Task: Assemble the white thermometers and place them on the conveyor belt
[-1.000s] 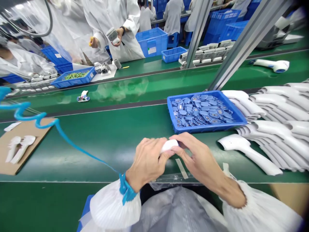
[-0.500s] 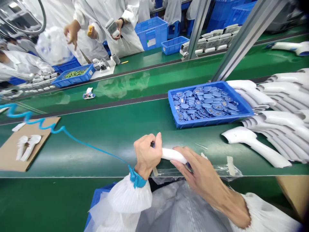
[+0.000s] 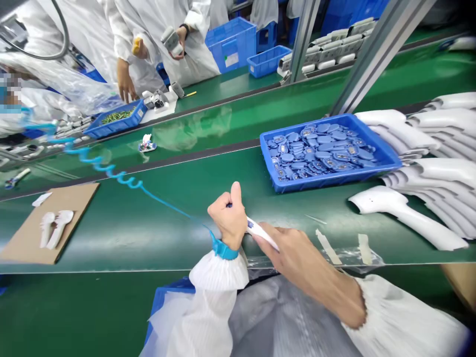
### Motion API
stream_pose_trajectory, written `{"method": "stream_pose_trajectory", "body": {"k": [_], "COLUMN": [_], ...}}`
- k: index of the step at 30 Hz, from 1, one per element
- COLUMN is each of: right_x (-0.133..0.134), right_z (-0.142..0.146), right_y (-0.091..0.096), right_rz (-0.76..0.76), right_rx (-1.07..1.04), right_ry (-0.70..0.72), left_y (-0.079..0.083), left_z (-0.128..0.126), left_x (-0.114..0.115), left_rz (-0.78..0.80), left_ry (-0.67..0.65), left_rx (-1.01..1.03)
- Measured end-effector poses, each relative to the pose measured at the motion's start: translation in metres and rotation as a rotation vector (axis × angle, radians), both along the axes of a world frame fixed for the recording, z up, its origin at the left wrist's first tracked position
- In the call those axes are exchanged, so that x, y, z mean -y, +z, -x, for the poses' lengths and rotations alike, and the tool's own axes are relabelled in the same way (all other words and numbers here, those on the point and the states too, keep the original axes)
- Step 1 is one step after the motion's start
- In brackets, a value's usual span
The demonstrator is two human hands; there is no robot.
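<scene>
Above the near edge of the green bench, both my hands are closed on a white plastic housing (image 3: 265, 235), held at a slant with a dark blue spot near its upper end. My left hand (image 3: 229, 217) wraps round the upper left end, thumb pointing up. The lower right end is in the fingers of my right hand (image 3: 292, 250). Much of the housing is hidden by both hands. A blue wrist strap (image 3: 224, 249) on my left wrist runs into a coiled blue cord (image 3: 119, 174).
Ahead to the right stands a blue tray (image 3: 320, 184) of small blue parts. White pistol-shaped shells (image 3: 409, 213) lie stacked beside it. At left, a cardboard sheet (image 3: 29, 238) bears two white pieces. Tape strips (image 3: 365, 249) stick near the front edge. Co-workers (image 3: 171, 59) stand across the conveyor belt.
The housing has turned from nearly level to a steeper slant, showing a narrower side with the blue spot. Across the belt, a co-worker's hand has lowered toward the far tray. My view has shifted slightly.
</scene>
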State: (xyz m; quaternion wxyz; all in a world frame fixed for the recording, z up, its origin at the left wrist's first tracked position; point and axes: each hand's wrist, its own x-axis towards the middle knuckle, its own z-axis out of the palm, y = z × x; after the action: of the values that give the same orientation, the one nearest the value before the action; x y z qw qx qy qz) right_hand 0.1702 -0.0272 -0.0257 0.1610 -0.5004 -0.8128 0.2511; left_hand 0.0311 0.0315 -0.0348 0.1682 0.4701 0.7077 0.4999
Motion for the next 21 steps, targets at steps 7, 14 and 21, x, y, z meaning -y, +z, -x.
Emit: {"method": "stream_pose_trajectory", "body": {"k": [7, 14, 21], "right_x": [0.002, 0.003, 0.001], "right_z": [-0.001, -0.06, -0.06], "right_y": [-0.009, -0.017, -0.041], "right_rz": [-0.112, -0.144, -0.035], "right_rx": [0.059, -0.154, -0.194], "right_ry": [-0.04, -0.285, -0.25], "left_y": [0.001, 0.03, 0.087], "left_z": [0.01, 0.127, 0.201], "left_x": [0.002, -0.036, -0.169], "left_rz": [-0.059, 0.395, 0.372], "left_ry": [-0.185, -0.124, 0.1], "left_rx": [-0.206, -0.331, -0.086]}}
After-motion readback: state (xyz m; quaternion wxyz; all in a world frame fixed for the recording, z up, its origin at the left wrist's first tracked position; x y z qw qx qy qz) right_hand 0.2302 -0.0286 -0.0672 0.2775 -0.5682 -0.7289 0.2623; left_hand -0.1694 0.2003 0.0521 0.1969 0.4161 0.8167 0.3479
